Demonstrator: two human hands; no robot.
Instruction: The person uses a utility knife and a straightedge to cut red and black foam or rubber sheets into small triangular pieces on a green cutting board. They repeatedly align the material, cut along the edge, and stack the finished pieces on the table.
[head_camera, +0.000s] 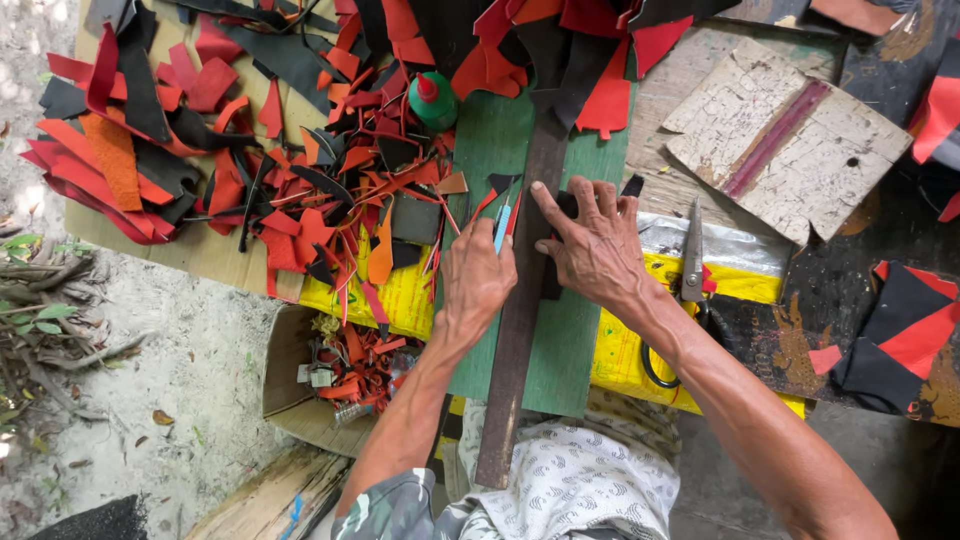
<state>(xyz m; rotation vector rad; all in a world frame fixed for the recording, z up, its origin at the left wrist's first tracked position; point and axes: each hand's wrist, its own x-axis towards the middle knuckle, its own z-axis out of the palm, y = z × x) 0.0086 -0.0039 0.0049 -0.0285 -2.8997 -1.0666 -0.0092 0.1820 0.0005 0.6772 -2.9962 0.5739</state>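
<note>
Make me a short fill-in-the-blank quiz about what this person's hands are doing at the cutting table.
1. The left hand holds a light-blue ____ against the long ruler.
2. The right hand presses a ____ coloured piece down on the green mat.
3. To the right of the right hand lies a pair of ____.
4. The green bottle has a ____ cap.

Missing words: knife; black; scissors; red
</note>
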